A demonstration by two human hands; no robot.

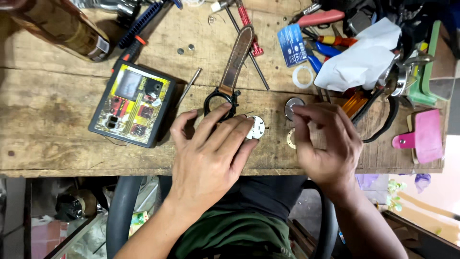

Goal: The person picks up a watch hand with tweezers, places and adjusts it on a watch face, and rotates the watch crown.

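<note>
I am resting my left hand (211, 153), fingers spread, on the worn wooden bench (57, 144), touching the watch dial (257, 127); my right hand (326, 144), at three o'clock, is pinching something I cannot make out.

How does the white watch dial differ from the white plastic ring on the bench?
The watch dial is a solid disc with dark markings; the plastic ring is an open, plain hoop. The dial lies against the left hand; the ring lies apart, farther up the bench. Both are white, round and lie flat.
</note>
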